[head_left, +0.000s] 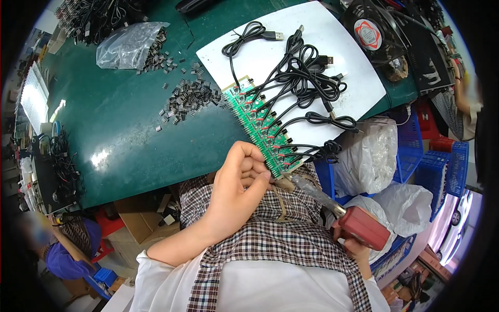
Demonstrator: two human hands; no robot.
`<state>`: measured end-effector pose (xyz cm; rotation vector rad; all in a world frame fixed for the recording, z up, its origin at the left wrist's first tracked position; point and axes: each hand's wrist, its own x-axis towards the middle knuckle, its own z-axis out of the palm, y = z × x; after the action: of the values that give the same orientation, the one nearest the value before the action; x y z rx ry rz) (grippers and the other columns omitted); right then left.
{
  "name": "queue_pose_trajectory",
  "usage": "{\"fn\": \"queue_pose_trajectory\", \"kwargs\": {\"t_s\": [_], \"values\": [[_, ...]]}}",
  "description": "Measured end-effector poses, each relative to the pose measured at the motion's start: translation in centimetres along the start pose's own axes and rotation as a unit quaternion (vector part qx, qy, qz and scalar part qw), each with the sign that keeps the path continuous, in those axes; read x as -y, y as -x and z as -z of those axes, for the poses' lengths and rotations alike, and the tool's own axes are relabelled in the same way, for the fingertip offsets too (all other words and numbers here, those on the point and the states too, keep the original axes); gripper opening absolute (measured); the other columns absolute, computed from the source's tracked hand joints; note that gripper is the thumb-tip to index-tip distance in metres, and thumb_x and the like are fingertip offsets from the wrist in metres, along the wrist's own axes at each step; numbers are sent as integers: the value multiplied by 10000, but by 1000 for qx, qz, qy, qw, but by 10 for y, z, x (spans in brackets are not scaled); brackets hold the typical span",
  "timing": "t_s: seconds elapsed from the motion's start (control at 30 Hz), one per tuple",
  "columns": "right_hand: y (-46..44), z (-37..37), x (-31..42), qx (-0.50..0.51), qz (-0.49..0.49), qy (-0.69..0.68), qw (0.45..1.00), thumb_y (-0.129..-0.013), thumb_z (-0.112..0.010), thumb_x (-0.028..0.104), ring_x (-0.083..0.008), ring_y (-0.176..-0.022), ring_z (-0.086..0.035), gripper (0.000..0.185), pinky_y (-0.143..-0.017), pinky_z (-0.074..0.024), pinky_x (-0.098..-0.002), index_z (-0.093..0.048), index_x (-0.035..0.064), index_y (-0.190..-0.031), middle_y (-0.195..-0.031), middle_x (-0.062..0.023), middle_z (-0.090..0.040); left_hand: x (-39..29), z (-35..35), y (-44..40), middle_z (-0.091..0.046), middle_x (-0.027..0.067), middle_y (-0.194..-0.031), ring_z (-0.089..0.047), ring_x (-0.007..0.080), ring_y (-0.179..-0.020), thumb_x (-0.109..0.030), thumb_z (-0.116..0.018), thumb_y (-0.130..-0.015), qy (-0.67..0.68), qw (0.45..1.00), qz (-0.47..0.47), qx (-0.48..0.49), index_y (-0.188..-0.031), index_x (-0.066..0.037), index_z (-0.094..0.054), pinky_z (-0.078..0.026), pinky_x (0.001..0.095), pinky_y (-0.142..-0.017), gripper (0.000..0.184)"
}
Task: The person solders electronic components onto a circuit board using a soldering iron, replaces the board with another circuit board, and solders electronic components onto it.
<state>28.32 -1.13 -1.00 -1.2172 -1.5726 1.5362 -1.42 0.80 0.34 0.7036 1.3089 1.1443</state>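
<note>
Checked apron (286,244) cloth is nearest, below the edge of the green tabletop (119,135). At left, small black connector pieces (192,99) lie heaped beside a clear plastic bag (127,47). Next comes the left hand (236,184), fingers curled and thumb drawn in toward the index finger at the panel's near end; whether they pinch anything is hidden. The green circuit-board panel (261,129) slants along the edge of a white sheet (358,88), with coiled black USB cables (312,75) trailing rightward from it. It should be light and stiff, brittle if flexed, its leads likely to tug at their joints; best held by its bare edges, away from pins and wires. At right, the right hand (356,249) wraps its fingers, partly hidden, round the red handle of a soldering iron (366,226), likely hot toward the tip, which points at the panel's near end.
</note>
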Motion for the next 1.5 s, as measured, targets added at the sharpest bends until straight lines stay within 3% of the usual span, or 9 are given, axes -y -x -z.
{"fn": "queue_pose_trajectory", "kwargs": {"t_s": [0.07, 0.17, 0.53, 0.8, 0.93, 1.0, 1.1, 1.4, 1.5], "values": [[-8, -16, 17, -51, -36, -192, 979, -624, -781, 223, -208, -610, -610, 651, -555, -476, -266, -486, -116, -1095, -815, -182, -621, 0, 0, -1, -499, 54, -820, -536, 101, -734, 55, -470, -824, 1, 1000, -4, -4, -982, -28, -368, -482, 240, -688, 206], [-12, -15, 21, -34, -28, -217, 975, -635, -775, 186, -211, -582, -588, 635, -516, -468, -272, -461, -104, -1104, -844, -212, -606, -3, 3, -6, -513, 73, -850, -541, 98, -737, 45, -519, -803, 4, 996, -41, -75, -1003, -38, -353, -482, 236, -683, 273], [-12, -31, 38, -93, 3, -171, 981, -702, -715, 330, -185, -600, -560, 636, -517, -433, -251, -447, -73, -1114, -928, -176, -588, 1, 7, -13, -533, 54, -784, -536, 67, -687, 73, -572, -748, 42, 992, -61, -102, -986, -33, -338, -443, 170, -611, 350], [-21, -39, 43, -146, 68, -136, 978, -720, -694, 373, -173, -552, -542, 648, -472, -441, -261, -437, -59, -1130, -893, -171, -577, -6, 16, -10, -539, 87, -823, -558, 87, -696, 69, -558, -762, 151, 984, -32, -89, -1217, 3, -249, -436, 183, -604, 554], [-27, -37, 42, -176, 126, -80, 973, -784, -609, 427, -125, -491, -476, 661, -419, -380, -207, -364, -34, -1191, -878, -119, -533, -23, -6, -1, -566, 116, -866, -603, 149, -728, 42, -557, -741, -97, 959, -259, -64, -1198, -35, -363, -492, 245, -634, 503], [-23, -31, 38, -229, 183, -102, 951, -823, -570, 384, -117, -515, -467, 587, -435, -381, -200, -364, -29, -1185, -909, -112, -513, -36, -3, 2, -559, 137, -895, -602, 156, -732, 33, -543, -737, -108, 950, -289, -50, -1190, -54, -411, -498, 257, -636, 480], [-14, -18, 33, -254, 214, -119, 936, -877, -489, 329, -87, -556, -449, 484, -470, -370, -191, -350, -15, -1188, -962, -94, -500, -60, 31, 25, -543, 131, -947, -582, 124, -756, 52, -502, -721, -15, 982, -184, -31, -1215, -53, -419, -485, 236, -656, 512], [-52, -33, 54, -255, 223, -110, 935, -913, -422, 256, -76, -581, -395, 431, -554, -339, -191, -320, 0, -1245, -1021, -102, -494, -49, 141, 221, -625, 130, -900, -601, 143, -804, 71, -459, -596, -74, 922, -225, -305, -1029, 93, -547, -472, 239, -713, 442], [-64, -32, 57, -225, 232, -115, 939, -906, -444, 229, -80, -584, -396, 421, -552, -338, -188, -330, -1, -1240, -1036, -108, -507, -16, 161, 257, -622, 123, -876, -575, 158, -760, 100, -422, -645, -252, 898, -54, -358, -1034, 42, -557, -453, 261, -712, 415]]}}
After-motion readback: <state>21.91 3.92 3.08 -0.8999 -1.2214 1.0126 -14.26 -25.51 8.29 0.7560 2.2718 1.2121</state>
